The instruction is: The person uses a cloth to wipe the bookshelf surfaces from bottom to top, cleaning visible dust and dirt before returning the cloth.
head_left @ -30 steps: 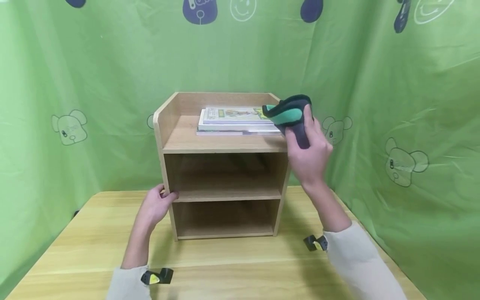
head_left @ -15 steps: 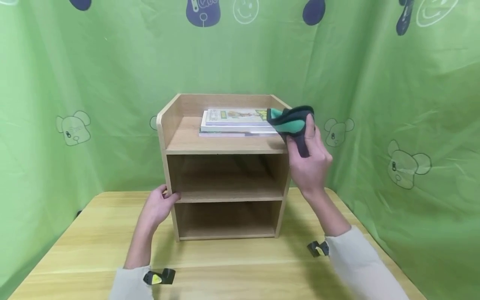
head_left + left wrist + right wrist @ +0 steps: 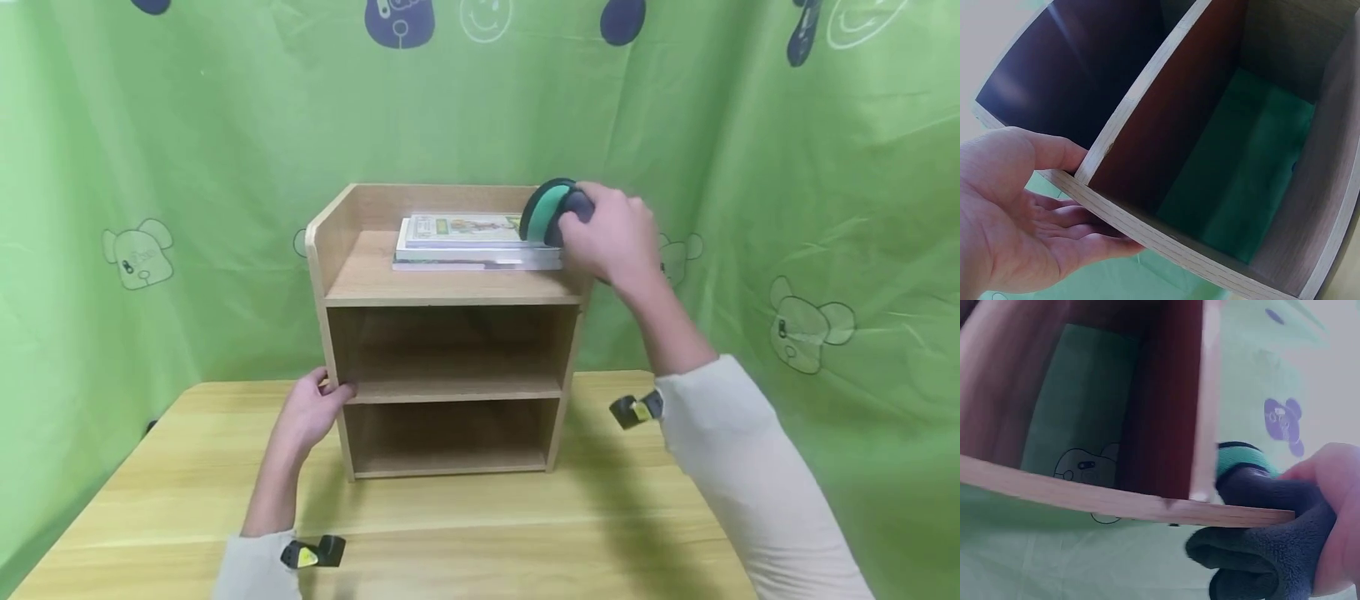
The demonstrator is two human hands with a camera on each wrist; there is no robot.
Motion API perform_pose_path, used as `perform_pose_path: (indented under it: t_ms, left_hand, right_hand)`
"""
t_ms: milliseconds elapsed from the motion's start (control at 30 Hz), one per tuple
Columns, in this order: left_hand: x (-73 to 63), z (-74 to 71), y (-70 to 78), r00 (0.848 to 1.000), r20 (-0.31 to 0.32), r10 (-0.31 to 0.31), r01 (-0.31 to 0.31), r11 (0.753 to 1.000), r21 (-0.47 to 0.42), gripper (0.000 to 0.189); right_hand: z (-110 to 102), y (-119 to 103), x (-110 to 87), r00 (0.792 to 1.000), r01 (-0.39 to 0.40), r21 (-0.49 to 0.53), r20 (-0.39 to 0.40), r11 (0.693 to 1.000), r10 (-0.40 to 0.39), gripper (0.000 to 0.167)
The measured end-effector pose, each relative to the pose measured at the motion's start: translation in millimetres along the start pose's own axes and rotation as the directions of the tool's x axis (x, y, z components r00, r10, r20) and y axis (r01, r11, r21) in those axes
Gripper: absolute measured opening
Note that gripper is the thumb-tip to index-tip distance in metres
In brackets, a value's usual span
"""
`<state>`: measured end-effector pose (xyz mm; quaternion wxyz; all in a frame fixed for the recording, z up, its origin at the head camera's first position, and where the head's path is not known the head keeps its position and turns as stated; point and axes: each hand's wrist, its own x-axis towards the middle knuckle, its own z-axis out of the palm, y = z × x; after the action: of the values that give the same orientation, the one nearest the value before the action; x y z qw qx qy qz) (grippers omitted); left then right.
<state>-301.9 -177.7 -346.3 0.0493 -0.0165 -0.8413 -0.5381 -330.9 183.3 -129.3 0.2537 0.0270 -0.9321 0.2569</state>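
A small wooden shelf unit [image 3: 450,394] stands on the table. My left hand [image 3: 313,407] grips its left side panel, thumb inside by the middle board and fingers against the outer face, as the left wrist view shows [image 3: 1022,200]. My right hand [image 3: 611,237] holds a folded cleaning cloth [image 3: 546,212], dark grey with a green face and black edging. In the right wrist view the plush cloth [image 3: 1291,544] straddles the edge of the right side panel [image 3: 1235,515], with folds on both sides of it. The fingertips are partly hidden by the cloth.
A stack of books [image 3: 465,243] lies on the unit's top board, beside the cloth. Below are two open compartments. A pale wooden table [image 3: 420,542] carries the unit, and a green patterned curtain [image 3: 247,125] hangs behind and at both sides.
My right hand has risen slightly and turned, and the cloth has come from in front of the right panel onto its upper edge. The left hand keeps its grip in place.
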Motion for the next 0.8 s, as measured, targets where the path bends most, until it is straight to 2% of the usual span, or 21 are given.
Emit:
perform_pose_path:
  t_ms: [133,300,433,633,800]
  left_hand:
    - [-0.6,-1.9,-1.9,1.000,-0.008,-0.001,0.001,1.000,0.001,0.054]
    - [1.2,0.2,-2.3,1.000,-0.012,0.012,-0.012,1.000,0.003,0.052]
    - [2.3,3.0,-0.7,1.000,-0.006,0.015,-0.015,1.000,-0.005,0.052]
    - [2.8,3.0,2.3,1.000,-0.008,0.023,-0.023,1.000,0.000,0.051]
    - [4.9,5.1,4.5,1.000,0.000,0.026,-0.026,1.000,-0.001,0.053]
  right_hand:
    - [-4.3,-9.0,29.6,0.981,-0.062,-0.078,0.179,0.995,0.075,0.065]
    - [-3.7,-10.2,60.0,0.951,-0.070,-0.146,0.289,0.987,0.110,0.065]
    - [-2.6,-8.2,66.8,0.948,-0.083,-0.162,0.291,0.983,0.128,0.065]
    - [-1.6,-4.2,62.1,0.959,-0.106,-0.108,0.250,0.988,0.131,0.062]
    - [-4.8,-1.2,59.8,0.958,-0.132,-0.080,0.245,0.988,0.148,0.064]
